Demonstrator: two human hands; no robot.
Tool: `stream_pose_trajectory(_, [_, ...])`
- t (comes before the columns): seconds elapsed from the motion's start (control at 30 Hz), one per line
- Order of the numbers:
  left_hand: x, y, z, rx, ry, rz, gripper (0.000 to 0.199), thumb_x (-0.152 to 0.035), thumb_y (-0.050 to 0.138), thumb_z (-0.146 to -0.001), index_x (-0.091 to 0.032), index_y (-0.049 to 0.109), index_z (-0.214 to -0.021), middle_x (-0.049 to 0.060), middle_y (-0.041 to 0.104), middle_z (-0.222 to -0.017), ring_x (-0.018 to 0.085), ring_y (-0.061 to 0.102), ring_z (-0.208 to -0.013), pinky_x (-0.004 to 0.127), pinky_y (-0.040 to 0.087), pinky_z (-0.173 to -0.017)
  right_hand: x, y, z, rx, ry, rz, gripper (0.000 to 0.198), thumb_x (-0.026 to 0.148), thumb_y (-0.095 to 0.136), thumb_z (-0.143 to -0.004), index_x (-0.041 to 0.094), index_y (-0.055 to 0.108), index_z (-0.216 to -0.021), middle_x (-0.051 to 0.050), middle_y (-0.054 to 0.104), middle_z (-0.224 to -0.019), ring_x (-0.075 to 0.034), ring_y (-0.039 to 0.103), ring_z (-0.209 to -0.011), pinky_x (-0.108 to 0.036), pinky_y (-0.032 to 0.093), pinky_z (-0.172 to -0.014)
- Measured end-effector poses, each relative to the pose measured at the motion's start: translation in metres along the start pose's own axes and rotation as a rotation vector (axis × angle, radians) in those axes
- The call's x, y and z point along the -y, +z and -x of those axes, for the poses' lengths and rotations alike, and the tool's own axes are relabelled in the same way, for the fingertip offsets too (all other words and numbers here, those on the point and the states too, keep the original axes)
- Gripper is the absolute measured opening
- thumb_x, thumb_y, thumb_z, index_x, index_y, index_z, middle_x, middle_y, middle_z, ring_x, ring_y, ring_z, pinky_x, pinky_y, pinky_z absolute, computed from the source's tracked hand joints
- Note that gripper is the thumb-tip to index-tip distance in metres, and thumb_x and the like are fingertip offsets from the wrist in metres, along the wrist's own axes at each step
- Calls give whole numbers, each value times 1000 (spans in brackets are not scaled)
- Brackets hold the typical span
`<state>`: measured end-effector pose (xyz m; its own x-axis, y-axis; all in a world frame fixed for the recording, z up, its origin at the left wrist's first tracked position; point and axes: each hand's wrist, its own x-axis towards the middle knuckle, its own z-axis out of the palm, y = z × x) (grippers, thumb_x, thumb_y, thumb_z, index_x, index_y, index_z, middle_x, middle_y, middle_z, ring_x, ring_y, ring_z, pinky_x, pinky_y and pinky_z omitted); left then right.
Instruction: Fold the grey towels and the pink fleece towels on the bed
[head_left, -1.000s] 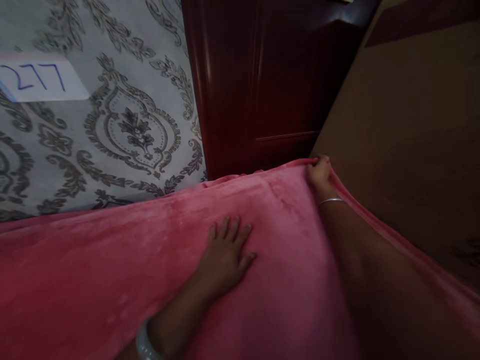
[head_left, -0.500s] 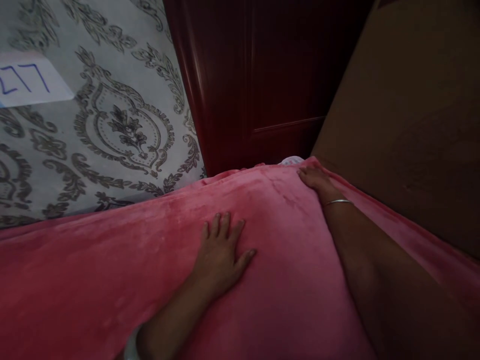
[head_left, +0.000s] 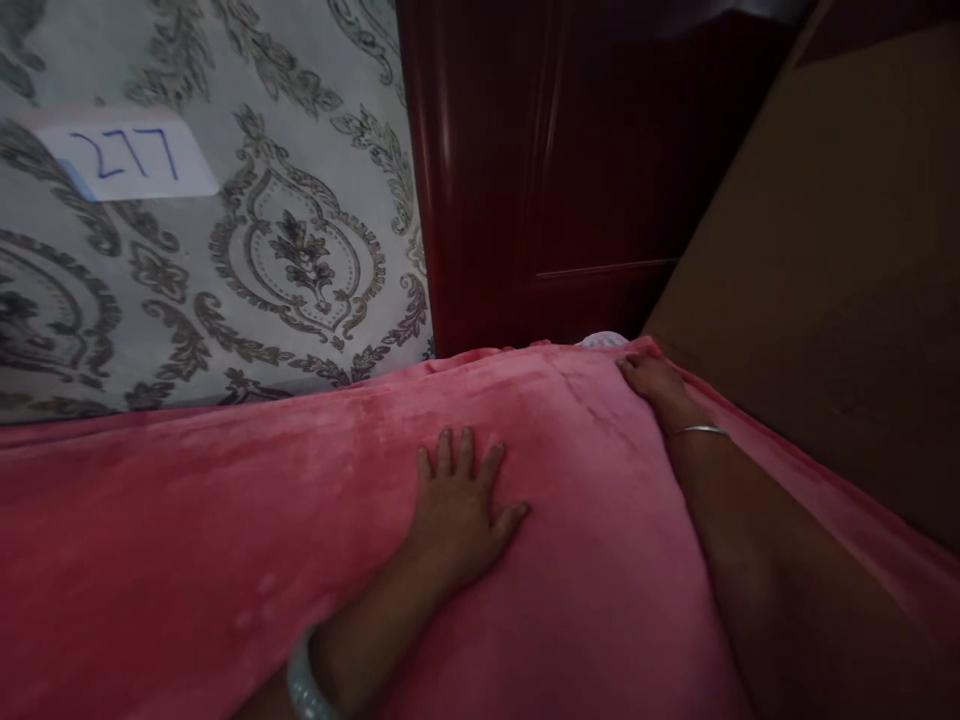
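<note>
A plush pink blanket [head_left: 300, 530] spreads across the lower view, mostly smooth with small wrinkles near its far edge. My left hand [head_left: 457, 510] lies flat on it, palm down with fingers spread, and a wide pale bangle circles that wrist. Farther off, at the blanket's far right corner, my right hand [head_left: 654, 385] has its fingers bent together on the edge of the fabric; part of them is hidden. A thin silver bangle sits on the right wrist.
Patterned grey wallpaper [head_left: 307, 250] covers the wall at left, with a white paper marked 277 [head_left: 135, 155] on it. A dark red wooden panel [head_left: 487, 200] stands behind the blanket. A brown board-like surface [head_left: 840, 230] rises at right. Something whitish [head_left: 602, 339] peeks out past the far edge.
The view has turned slightly left, so the wall and the numbered paper show more fully. Both hands keep their places on the blanket.
</note>
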<state>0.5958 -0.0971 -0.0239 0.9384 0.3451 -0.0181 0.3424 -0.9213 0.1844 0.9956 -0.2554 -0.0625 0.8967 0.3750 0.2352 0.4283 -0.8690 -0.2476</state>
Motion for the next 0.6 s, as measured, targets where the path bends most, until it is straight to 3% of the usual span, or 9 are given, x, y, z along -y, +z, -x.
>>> stream_pose_trajectory(0.1, [-2, -1, 1, 9, -8, 3, 77, -68, 42, -93, -28, 33, -158, 16, 14, -169, 43, 2, -155, 70, 8, -120, 30, -13, 4, -49, -45, -30, 57, 44, 32, -101, 11, 66, -132, -22, 66, -129, -37, 60, -123, -53, 47, -103])
stream_pose_trajectory(0.2, [-1, 2, 2, -13, 1, 15, 77, -69, 42, -93, -29, 33, -159, 15, 14, -169, 44, 2, -155, 71, 8, -120, 72, -11, 12, -34, -427, -100, 61, 53, 36, -100, 22, 49, -151, -12, 45, -156, -32, 40, -144, -52, 34, -118])
stream_pose_trajectory(0.3, [2, 7, 2, -36, 6, 23, 77, -70, 39, -93, -30, 33, -158, 14, 15, -169, 44, 3, -155, 71, 7, -120, 97, 7, 22, 166, -653, -164, 64, 56, 33, -101, 28, 33, -159, -3, 28, -166, -25, 23, -153, -48, 22, -125])
stream_pose_trajectory(0.43, [4, 12, 1, -54, 13, 20, 79, -73, 36, -92, -30, 34, -158, 14, 16, -169, 45, 4, -155, 72, 7, -119, 98, 21, 29, 238, -601, -187, 67, 54, 26, -103, 23, 24, -162, -5, 20, -168, -21, 16, -155, -41, 16, -127])
stream_pose_trajectory(0.6, [4, 9, -1, -55, 18, -16, 78, -71, 38, -92, -30, 35, -158, 15, 19, -168, 46, 8, -154, 72, 10, -118, 102, 2, 43, 194, -417, -47, 66, 54, 27, -104, 23, 26, -161, -8, 22, -168, -27, 18, -155, -53, 19, -124])
